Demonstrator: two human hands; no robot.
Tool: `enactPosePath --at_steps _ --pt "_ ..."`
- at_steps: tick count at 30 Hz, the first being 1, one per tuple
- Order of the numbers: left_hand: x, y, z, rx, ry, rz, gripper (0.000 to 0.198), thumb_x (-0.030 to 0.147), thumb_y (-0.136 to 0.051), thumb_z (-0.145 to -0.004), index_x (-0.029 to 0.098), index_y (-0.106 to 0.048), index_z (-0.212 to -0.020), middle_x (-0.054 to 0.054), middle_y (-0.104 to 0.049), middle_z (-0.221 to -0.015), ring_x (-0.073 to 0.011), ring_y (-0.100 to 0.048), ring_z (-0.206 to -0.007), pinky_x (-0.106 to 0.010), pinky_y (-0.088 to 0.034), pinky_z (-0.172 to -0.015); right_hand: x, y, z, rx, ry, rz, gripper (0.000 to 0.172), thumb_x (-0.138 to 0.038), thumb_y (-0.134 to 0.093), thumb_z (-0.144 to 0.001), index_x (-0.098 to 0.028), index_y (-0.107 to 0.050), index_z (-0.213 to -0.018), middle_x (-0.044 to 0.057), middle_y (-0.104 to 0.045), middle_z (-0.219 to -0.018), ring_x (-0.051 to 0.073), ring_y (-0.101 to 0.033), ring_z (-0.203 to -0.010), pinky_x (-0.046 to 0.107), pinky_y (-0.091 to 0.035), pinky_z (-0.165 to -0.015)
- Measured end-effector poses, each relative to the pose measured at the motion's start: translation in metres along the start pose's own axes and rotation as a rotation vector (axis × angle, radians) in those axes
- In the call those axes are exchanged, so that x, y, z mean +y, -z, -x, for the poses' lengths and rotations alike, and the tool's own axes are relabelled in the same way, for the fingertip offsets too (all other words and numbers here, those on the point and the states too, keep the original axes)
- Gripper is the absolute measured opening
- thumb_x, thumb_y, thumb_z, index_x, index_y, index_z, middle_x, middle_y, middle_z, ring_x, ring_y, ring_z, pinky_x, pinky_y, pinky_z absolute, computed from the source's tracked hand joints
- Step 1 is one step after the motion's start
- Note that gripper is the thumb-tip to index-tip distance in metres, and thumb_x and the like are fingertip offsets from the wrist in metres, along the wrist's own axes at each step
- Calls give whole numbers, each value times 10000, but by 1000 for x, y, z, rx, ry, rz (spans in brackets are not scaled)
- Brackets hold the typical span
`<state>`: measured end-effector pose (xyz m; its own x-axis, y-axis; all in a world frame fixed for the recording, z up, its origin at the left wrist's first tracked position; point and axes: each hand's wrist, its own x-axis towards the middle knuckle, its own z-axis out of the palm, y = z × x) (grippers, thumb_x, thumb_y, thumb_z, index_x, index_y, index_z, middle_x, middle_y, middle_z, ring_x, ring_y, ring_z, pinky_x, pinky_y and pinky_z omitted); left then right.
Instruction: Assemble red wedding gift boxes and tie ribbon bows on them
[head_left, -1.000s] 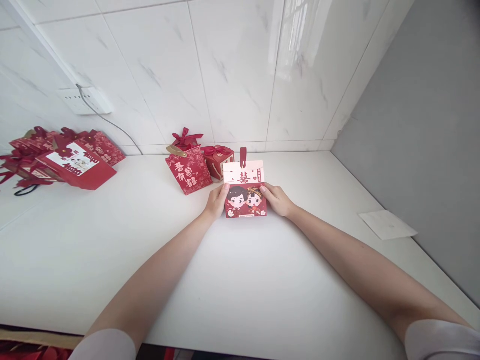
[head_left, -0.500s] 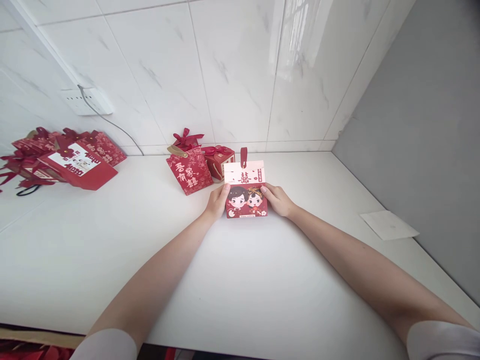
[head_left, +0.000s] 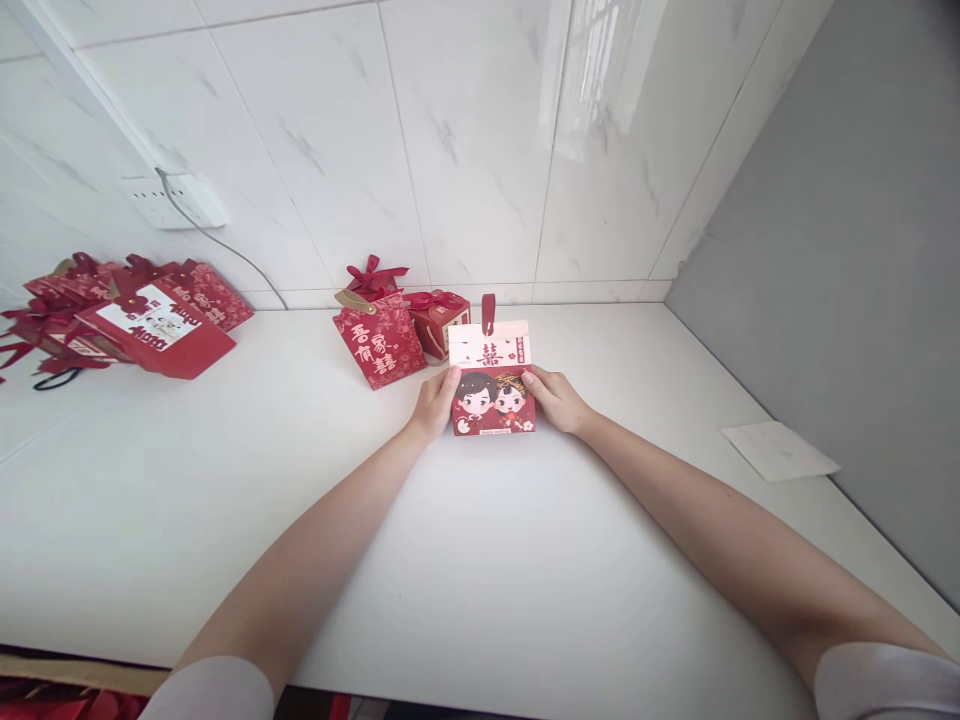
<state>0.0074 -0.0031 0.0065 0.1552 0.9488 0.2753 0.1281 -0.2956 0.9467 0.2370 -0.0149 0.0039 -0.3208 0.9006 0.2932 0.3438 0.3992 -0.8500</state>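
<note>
A red and white gift box point(head_left: 493, 405) with two cartoon figures on its front stands upright at the middle of the table, a red strap loop at its top. My left hand point(head_left: 436, 402) grips its left side, thumb on the front edge. On the opposite side, my right hand point(head_left: 556, 400) holds it the same way, thumb near the upper right corner. The other fingers are mostly hidden behind the box. Just left of it stand a red gift box with white characters point(head_left: 381, 342) and a red box with a ribbon bow point(head_left: 439, 322); another bow-topped box is partly hidden behind.
At the far left lies a pile of flattened and folded red boxes point(head_left: 180, 340). A white paper sheet point(head_left: 780, 450) rests by the grey panel point(head_left: 825, 250) on the right. A cable hangs from the wall socket point(head_left: 174, 203) behind the white table point(head_left: 480, 570).
</note>
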Motion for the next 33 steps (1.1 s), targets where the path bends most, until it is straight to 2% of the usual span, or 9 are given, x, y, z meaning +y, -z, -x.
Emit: enactPosePath --at_steps 11,33 --pt "-2 1 -1 -10 -8 -29 599 643 -424 -873 129 -705 -996 -88 -733 -1050 -280 -662 -1008 -361 -510 -869 3 0 -1 -3 5 1 505 -596 -320 -957 -250 -615 -1176 28 -709 -1118 260 -663 -962 378 -490 -868" --pt "-4 1 -2 -9 -32 -43 609 638 -408 -883 124 -707 -1014 -92 -736 -1038 -276 -669 -983 -369 -514 -863 3 0 0 -2 11 9 489 -584 -321 -964 -250 -614 -1168 29 -711 -1111 256 -665 -962 371 -492 -858"
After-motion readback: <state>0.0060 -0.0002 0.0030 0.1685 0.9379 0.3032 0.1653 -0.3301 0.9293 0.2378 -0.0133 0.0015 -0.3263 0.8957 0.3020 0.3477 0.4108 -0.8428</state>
